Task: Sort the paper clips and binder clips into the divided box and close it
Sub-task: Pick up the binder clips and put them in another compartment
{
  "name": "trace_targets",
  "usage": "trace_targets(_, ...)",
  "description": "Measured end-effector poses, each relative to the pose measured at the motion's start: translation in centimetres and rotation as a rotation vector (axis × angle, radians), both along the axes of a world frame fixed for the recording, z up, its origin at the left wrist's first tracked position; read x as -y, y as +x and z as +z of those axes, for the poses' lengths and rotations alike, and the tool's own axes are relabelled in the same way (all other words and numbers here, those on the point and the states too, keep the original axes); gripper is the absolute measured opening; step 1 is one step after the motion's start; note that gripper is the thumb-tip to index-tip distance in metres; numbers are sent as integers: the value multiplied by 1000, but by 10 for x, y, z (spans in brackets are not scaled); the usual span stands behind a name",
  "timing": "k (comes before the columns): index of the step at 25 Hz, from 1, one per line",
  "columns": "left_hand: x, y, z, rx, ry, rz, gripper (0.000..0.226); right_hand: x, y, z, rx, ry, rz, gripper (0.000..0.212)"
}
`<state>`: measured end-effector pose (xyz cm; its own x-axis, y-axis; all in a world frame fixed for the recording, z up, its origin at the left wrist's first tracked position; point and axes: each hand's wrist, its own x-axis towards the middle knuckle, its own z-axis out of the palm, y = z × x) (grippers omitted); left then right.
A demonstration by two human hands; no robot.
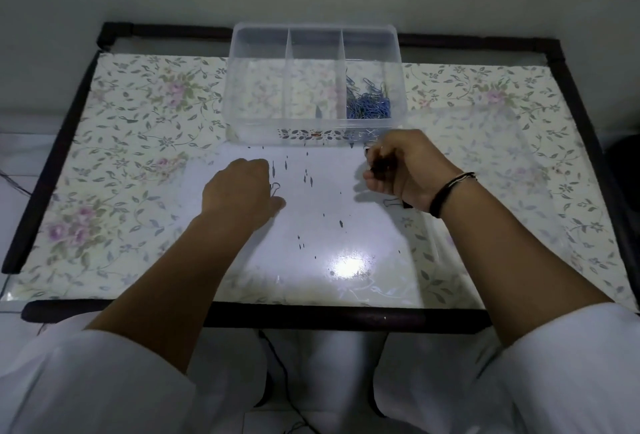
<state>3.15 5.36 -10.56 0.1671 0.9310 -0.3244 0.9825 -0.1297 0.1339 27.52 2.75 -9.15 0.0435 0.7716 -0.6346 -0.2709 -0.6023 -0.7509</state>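
A clear divided box point(258, 101) with three compartments stands open at the back middle of the table. Blue paper clips point(369, 102) fill its right compartment; the other two look empty. My right hand point(398, 167) is curled round several dark binder clips just in front of the box's right corner. Another binder clip point(393, 203) lies on the table under that wrist. My left hand point(242, 187) rests knuckles-up on the table, its fingertips pinching a binder clip point(275, 187) whose wire handle shows beside them.
The table point(121, 156) has a flowered cover under glossy plastic and a dark frame. A clear sheet, perhaps the box's lid point(485, 163), lies flat at the right. A bright light glare point(349, 265) sits near the front edge. Small dark marks dot the middle.
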Motion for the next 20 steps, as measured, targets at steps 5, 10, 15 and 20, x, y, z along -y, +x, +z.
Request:
trace_targets(5,-10,-6,1,156,-65,58,29,-3,5,-1,174,12,27,16)
trace_targets(10,-12,-10,8,127,-43,-9,20,-5,3,-3,382,47,91,17)
trace_targets(15,-15,-11,9,73,-29,-52,15,-7,7,-5,611,170,135,25)
trace_targets(20,-21,-12,30,293,-71,122,30,-10,24,-12,979,271,175,31)
